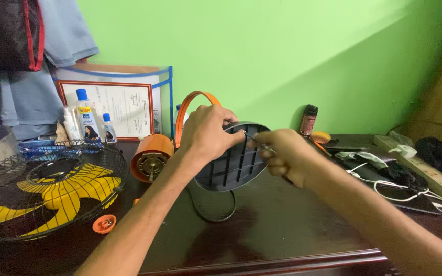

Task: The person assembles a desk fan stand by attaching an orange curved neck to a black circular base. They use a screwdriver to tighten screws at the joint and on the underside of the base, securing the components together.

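The right hand (281, 156) is clenched around a thin metal tool (258, 141), likely a screwdriver, whose tip points left at the rim of a dark slotted fan cover (231, 163). The left hand (208, 134) grasps that cover from above and behind, fingers curled over its top edge, holding it tilted on edge above the dark wooden table (282, 230). The cover sits at the middle of the view, between the two hands, its slotted face turned toward the camera. A black cable (208, 212) loops on the table just below it.

Nearer the left edge lies a black wire fan guard (47, 194) with yellow fan blades (57, 191) inside it, and a small orange cap (104, 224) rests just beside the guard's rim. Behind the cover stands an orange motor housing (151, 157) with its shaft end showing, and an orange arched bracket (193, 110) rises behind the left hand.

To the right, white cables (410, 197) and a pale power strip (425, 171) lie on the table. Farther back, small bottles with blue caps (85, 120) stand before a framed certificate (111, 110), and a dark small bottle (308, 120) stands near the green wall (282, 56).
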